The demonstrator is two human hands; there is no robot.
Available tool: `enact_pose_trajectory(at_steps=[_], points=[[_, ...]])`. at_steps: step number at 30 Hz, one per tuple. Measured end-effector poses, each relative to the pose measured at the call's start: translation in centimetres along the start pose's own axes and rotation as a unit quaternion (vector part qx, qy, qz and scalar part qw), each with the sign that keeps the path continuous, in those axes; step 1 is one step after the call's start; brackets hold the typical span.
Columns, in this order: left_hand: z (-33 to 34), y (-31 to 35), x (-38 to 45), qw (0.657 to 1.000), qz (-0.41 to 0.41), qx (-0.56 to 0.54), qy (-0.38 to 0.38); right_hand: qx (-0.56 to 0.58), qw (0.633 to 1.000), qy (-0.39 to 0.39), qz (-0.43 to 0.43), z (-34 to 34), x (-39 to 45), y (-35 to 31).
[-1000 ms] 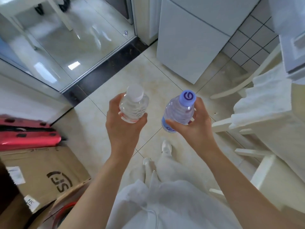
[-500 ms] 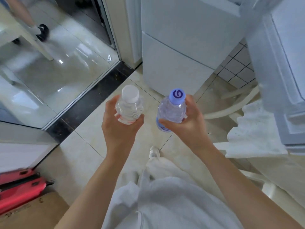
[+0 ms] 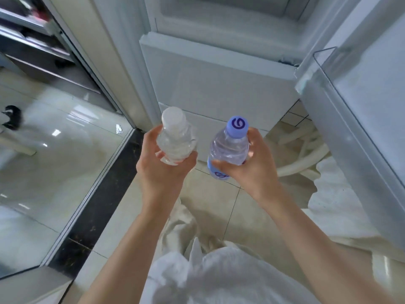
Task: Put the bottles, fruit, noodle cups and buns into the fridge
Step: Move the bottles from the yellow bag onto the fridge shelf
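Note:
My left hand [image 3: 163, 170] grips a clear water bottle with a white cap [image 3: 175, 137], held upright. My right hand [image 3: 252, 170] grips a second clear bottle with a purple cap and purple label [image 3: 230, 145], also upright. Both bottles are side by side at chest height, just in front of the white fridge [image 3: 219, 84]. The fridge's upper compartment [image 3: 225, 16] stands open above the closed lower doors. Its open door [image 3: 359, 110] swings out on the right, with a clear door shelf [image 3: 322, 69] at its near edge.
A white door frame [image 3: 105, 62] and a dark threshold strip [image 3: 105, 194] border a glossy floor on the left. A white chair draped with a white cloth [image 3: 333, 194] sits under the open door on the right. Beige floor tiles [image 3: 210, 205] lie below my hands.
My view has risen and moved closer to the fridge, bringing its open upper compartment and door shelf into sight. Both hands still hold their bottles in the same pose.

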State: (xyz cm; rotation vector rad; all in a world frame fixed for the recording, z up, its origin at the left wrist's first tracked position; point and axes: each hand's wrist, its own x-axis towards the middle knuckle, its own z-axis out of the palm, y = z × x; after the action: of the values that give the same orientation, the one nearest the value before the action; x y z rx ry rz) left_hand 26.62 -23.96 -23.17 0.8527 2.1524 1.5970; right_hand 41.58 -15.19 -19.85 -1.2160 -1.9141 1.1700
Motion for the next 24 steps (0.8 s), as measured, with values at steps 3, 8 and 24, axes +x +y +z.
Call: enact_pose_trajectory(at_steps=[3, 8, 24], points=[[-0.1, 0.8, 5.2, 0.999, 0.028, 0.0, -0.037, 0.041, 0.998, 0.048, 0.025, 1.1, 2.9, -1.1], [-0.5, 3.0, 13.2, 0.992, 0.08, -0.001, -0.095, 0.066, 0.99, 0.121, 0.037, 2.4, 7.8, -4.5], [8.4, 14.3, 29.5, 0.959, 0.223, -0.113, -0.133, 0.075, 0.966, 0.248, -0.008, -1.9, 23.0, -12.0]])
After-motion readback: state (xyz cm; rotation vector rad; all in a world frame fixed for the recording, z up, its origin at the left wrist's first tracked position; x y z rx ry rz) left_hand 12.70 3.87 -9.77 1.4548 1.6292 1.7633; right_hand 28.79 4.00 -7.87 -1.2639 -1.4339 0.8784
